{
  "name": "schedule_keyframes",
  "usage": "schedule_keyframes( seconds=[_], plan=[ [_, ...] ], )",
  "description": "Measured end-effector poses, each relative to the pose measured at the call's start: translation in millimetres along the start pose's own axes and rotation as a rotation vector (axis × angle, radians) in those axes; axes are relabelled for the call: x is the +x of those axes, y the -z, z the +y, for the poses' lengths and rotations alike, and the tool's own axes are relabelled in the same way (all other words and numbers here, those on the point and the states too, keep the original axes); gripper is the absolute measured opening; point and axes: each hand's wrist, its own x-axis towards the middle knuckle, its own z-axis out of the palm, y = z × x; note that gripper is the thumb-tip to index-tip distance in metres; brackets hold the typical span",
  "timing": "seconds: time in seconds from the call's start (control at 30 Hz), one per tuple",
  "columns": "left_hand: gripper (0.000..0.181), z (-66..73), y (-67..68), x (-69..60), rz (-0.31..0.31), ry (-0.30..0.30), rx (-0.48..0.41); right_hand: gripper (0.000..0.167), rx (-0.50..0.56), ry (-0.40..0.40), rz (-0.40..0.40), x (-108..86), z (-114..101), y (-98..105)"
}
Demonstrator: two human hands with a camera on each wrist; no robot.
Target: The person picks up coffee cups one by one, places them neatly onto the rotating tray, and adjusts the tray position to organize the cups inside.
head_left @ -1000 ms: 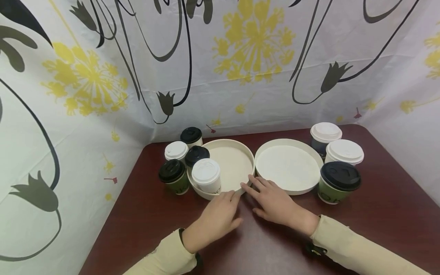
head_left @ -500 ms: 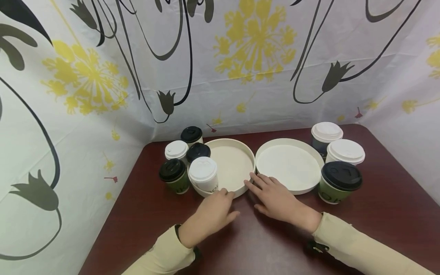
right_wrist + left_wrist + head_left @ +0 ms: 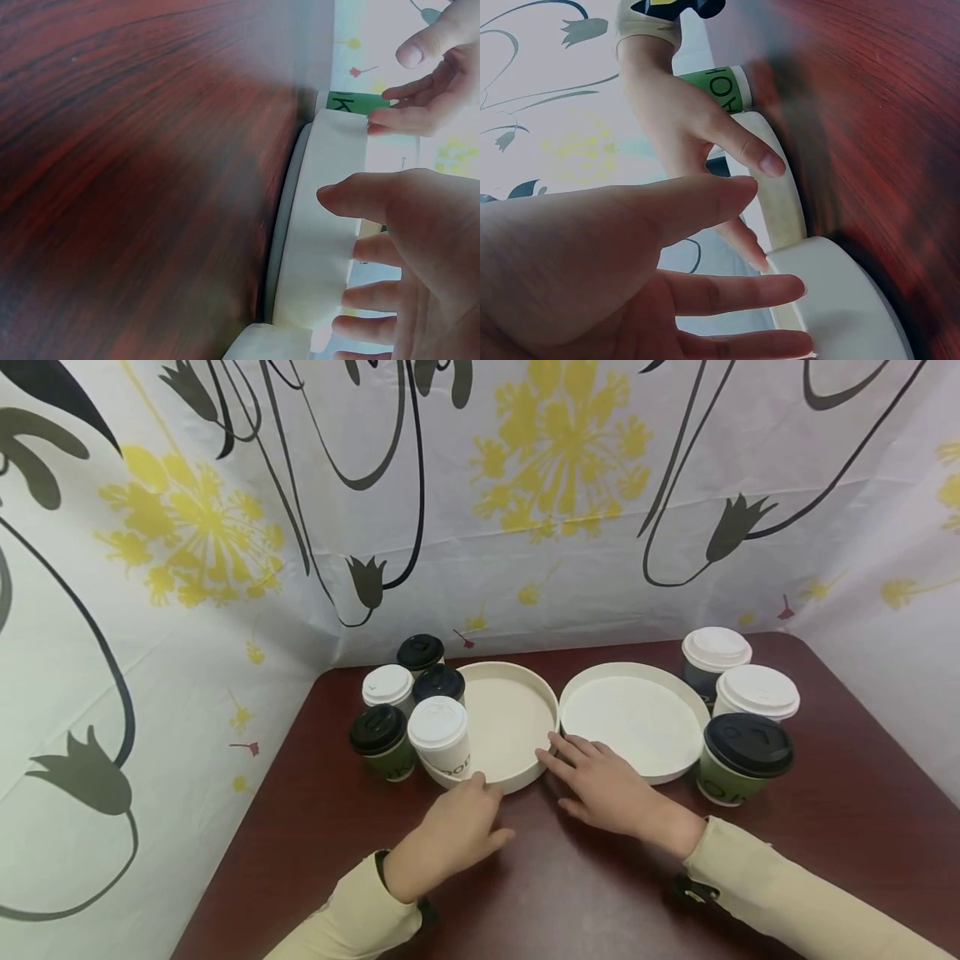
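A round cream tray (image 3: 513, 718) with a low wall stands on the table; a cup with a white lid (image 3: 438, 735) stands in it at the front left, and behind that a cup with a black lid (image 3: 439, 683). My left hand (image 3: 453, 831) touches the front wall with extended fingertips, also seen against the tray wall (image 3: 840, 292) in the left wrist view. My right hand (image 3: 603, 789) has spread, straight fingers touching the rim at the front right. A grey base (image 3: 288, 206) shows under the tray in the right wrist view. Neither hand grips anything.
A second round white tray (image 3: 633, 722) adjoins on the right. Beside it stand a green cup with a black lid (image 3: 742, 760) and two white-lidded cups (image 3: 757, 692). Left of the first tray are a green cup (image 3: 382, 743), a white-lidded cup (image 3: 387, 685) and a black-lidded cup (image 3: 421, 652).
The cream tray has turned clockwise seen from above: its white-lidded cup moved left and back, its black-lidded cup back and slightly right. My left hand slid left; my right hand shifted slightly.
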Motion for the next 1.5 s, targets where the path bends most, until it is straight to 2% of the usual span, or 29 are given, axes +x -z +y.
schedule_keyframes(
  seconds=[0.43,0.67,0.77,0.9,1.03,1.17,1.27,1.33,1.5],
  plan=[
    [0.047,-8.3,4.2,1.9,-0.073,0.045,-0.020,0.070,-0.006,0.009,0.018,2.0,9.5,0.3],
    [0.045,-14.4,5.2,2.4,-0.084,0.043,-0.027,0.071,0.022,0.010,0.015,0.7,10.1,-0.4],
    [0.041,-22.1,11.6,0.0,-0.042,0.032,-0.033,0.074,0.037,0.012,0.011,-0.5,8.8,-3.2],
    [0.032,-36.9,32.1,-6.7,0.083,0.061,-0.052,0.077,0.041,0.011,0.007,-0.4,8.1,-5.6],
    [0.029,-52.4,60.0,-14.0,0.213,0.144,-0.051,0.077,0.040,0.016,0.015,-0.4,8.3,-5.3],
    [0.035,-72.0,79.0,-17.4,0.308,0.227,-0.036,0.077,0.040,0.022,0.035,-0.9,8.2,-4.7],
    [0.046,-87.2,84.4,-18.3,0.333,0.284,-0.015,0.077,0.039,0.026,0.045,-1.2,8.1,-4.6],
    [0.056,-96.0,85.0,-18.0,0.325,0.313,0.004,0.077,0.042,0.024,0.042,-1.2,8.0,-5.0],
    [0.075,-113.3,78.2,-13.4,0.249,0.373,0.015,0.078,0.046,0.021,0.037,-1.2,7.5,-6.5]
  ],
)
